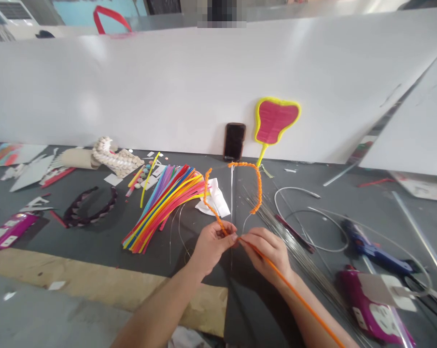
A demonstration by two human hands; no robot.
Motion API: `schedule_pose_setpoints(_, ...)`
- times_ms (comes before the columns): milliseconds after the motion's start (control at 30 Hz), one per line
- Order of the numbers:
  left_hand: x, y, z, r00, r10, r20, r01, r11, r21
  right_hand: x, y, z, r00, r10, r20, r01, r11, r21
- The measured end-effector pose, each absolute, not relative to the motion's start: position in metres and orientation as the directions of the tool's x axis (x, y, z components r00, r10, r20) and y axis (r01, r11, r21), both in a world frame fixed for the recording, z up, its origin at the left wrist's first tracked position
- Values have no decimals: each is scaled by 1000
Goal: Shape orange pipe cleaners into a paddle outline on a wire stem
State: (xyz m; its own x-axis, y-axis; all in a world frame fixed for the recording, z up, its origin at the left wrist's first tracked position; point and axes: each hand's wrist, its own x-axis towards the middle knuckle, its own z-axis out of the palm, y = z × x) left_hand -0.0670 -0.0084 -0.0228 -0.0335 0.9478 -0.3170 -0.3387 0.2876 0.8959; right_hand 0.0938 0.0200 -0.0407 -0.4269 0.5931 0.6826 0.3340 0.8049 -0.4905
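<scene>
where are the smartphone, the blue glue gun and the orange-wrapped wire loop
Smartphone [234,141]: head view, middle of its dark screen.
Blue glue gun [372,251]: head view, on its blue body.
Orange-wrapped wire loop [259,187]: head view, on its wrapped right side.

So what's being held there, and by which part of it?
The left grip pinches the orange-wrapped wire loop at its lower part; the right grip holds the orange strip near the loop.

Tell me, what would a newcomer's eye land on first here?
Probably the red panel with a yellow rim, leaning on the white board right of the phone. Next, the bundle of many-coloured strips, left of centre on the dark table. Then, in the middle, the partly orange-wrapped wire loop in the person's left grip, with an orange strip in the right grip.
</scene>
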Motion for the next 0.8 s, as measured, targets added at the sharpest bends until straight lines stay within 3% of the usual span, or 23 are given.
schedule_pose_setpoints(333,-62,-11,-22,-21,951,-307,-258,291,921,91,17,-31,-271,734,623,421,672,-609)
schedule_pose_setpoints(433,-60,-13,-23,5,955,-297,-251,289,924,93,24,-28,-228,714,662,505,668,-547)
schedule_pose_setpoints(567,-60,-16,-24,27,967,-253,-278,250,927,93,32,-21,-298,669,681,623,677,-393)
schedule_pose_setpoints(700,-59,-15,-25,17,963,-268,-286,262,922,86,36,-14,-312,719,621,779,568,-266)
schedule_pose_setpoints(800,-60,-13,-26,39,948,-316,-325,311,893,82,40,-10,-268,752,602,835,494,-245)
